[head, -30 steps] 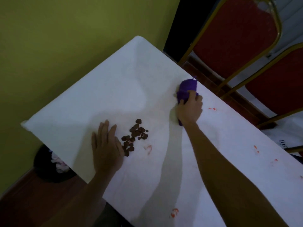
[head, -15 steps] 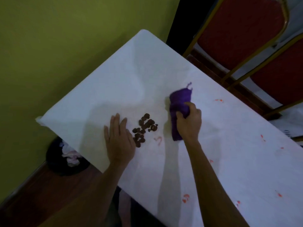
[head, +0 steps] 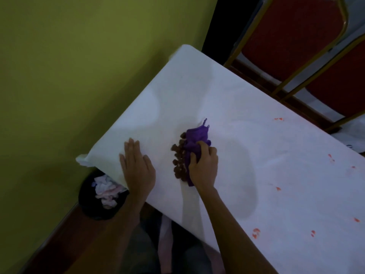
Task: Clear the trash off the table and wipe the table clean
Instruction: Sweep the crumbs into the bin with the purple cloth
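white-covered counter (head: 276, 175): right hand (head: 204, 167) grips soft, limp purple cloth (head: 196, 136) mid-bunch, which looks best for herding the seemingly light, loose brown crumbs (head: 177, 155); left hand (head: 138, 167) flat, fingers straight.

White-covered worktop (head: 217, 95): looked matt and faintly fibrous, paper or thin cloth.
Crumpled purple cloth rag (head: 196, 135): was soft, matt fabric.
Red padded chair (head: 292, 36): had cloth upholstery, glossy gold metal frame.
Brown floor (head: 69, 244): looked wooden, slightly shiny.

Right hand (head: 204, 165) grips purple cloth (head: 194, 142) touching seemingly brown crumbs (head: 178, 161).
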A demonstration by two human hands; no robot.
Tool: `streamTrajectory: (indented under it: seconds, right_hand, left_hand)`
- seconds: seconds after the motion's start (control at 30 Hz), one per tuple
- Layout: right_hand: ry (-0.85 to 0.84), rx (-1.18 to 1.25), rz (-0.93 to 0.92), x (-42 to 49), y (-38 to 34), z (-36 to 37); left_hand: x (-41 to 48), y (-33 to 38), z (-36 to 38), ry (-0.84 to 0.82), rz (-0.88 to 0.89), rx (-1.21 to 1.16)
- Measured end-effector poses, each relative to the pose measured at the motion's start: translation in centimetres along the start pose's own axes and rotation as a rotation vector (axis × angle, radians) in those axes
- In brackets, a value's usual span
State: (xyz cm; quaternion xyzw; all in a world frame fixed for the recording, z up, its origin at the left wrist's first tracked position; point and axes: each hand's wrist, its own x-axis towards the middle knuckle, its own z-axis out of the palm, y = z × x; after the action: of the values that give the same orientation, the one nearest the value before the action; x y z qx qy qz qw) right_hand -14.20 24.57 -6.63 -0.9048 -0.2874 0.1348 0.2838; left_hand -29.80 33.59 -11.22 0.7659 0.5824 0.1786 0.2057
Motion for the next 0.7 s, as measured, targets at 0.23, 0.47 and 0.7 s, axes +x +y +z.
streamTrajectory:
  seconds: [0.23,0.47,0.7]
  right_hand:
    - [-0.131,-0.014,-0.120,-0.9,-5.4,4.1]
    - [0.029,-0.008,0.039,2.2,-2.9,0.2]
    - [-0.019,-0.039,-0.038,6.2,-4.8,2.8]
  left_hand:
    - [3.4,-3.2,-1.5,0.075,0.056,0.110]
    - [3.7,-2.9,-1.6,0.056,0.043,0.146]
    - [3.8,-2.8,-1.8,0.039,0.039,0.158]
